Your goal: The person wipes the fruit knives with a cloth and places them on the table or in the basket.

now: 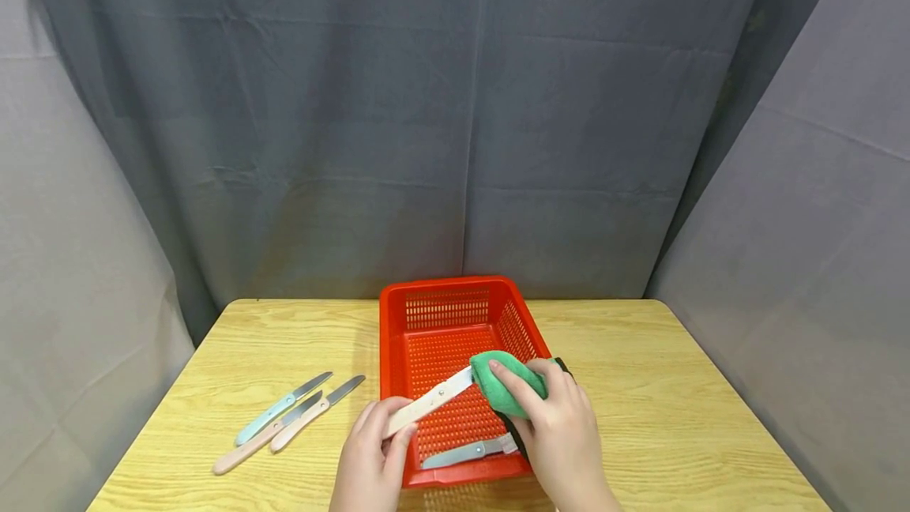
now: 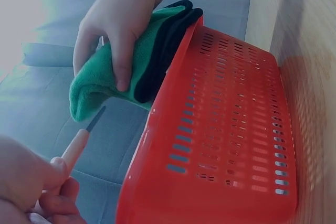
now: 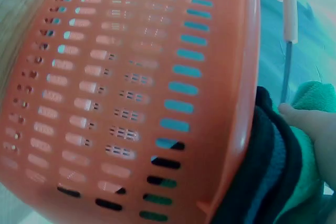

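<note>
The wooden table (image 1: 682, 401) offers wide room right of the red basket (image 1: 446, 285), which sits near its back edge. The right hand's (image 1: 565, 425) fingers grip a green cloth (image 1: 498, 389) by the basket's right rim. Over the basket, the left hand (image 1: 373, 449) grasps a knife's (image 1: 434, 401) pale handle; its long axis slants, blade pointing right and away.

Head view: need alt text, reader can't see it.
The left hand holds a pale-handled knife, the right hand a green cloth at its blade, over a red basket holding another knife. Three more knives lie on the table.
</note>
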### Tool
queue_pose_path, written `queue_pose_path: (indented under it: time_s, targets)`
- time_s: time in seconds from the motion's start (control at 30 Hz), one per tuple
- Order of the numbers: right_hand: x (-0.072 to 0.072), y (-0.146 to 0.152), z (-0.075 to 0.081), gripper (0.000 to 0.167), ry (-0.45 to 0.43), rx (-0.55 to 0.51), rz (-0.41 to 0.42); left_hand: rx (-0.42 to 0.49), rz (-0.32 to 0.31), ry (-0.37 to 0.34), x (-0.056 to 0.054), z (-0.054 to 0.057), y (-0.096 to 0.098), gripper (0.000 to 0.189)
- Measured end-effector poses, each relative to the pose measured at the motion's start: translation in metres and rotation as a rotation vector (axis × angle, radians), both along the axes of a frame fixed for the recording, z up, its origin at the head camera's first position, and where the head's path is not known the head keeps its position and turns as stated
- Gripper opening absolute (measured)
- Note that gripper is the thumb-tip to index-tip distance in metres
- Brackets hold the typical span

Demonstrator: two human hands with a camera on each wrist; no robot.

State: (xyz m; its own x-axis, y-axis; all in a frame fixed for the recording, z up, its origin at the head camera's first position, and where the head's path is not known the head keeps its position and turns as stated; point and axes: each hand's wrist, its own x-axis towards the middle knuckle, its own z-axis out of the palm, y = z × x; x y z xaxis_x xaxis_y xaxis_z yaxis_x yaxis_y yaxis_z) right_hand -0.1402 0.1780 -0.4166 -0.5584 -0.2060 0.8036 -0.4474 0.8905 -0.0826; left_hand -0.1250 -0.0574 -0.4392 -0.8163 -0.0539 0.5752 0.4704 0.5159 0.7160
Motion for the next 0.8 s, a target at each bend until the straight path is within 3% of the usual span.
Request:
queue_pose_path:
  time_s: [0.17,0.37,0.5,0.57,0.63,0.73,0.8]
  targets:
    - [0.003,0.003,0.007,0.082,0.026,-0.038,0.031,-0.015,0.005,-0.030,-0.001,0.000,-0.001,0.027]
    - [0.006,-0.004,0.007,0.078,0.036,0.014,0.128,-0.027,0.011,-0.060,0.001,0.001,-0.001,0.028]
    - [0.006,-0.011,0.003,0.049,0.039,0.046,0.165,-0.028,0.011,-0.056,0.002,0.002,0.000,0.028]
    - [0.005,-0.013,0.001,0.046,0.037,0.054,0.168,-0.021,0.007,-0.048,0.002,0.003,0.000,0.028]
    - [0.006,-0.015,-0.001,0.047,0.025,0.058,0.157,-0.021,0.001,-0.030,0.002,0.002,0.001,0.029]
    - [0.006,-0.016,-0.002,0.073,0.001,0.059,0.131,-0.024,-0.005,0.010,0.002,0.002,0.001,0.030]
    - [0.005,-0.015,-0.003,0.079,-0.006,0.059,0.114,-0.033,-0.006,0.038,0.002,0.001,0.001,0.031]
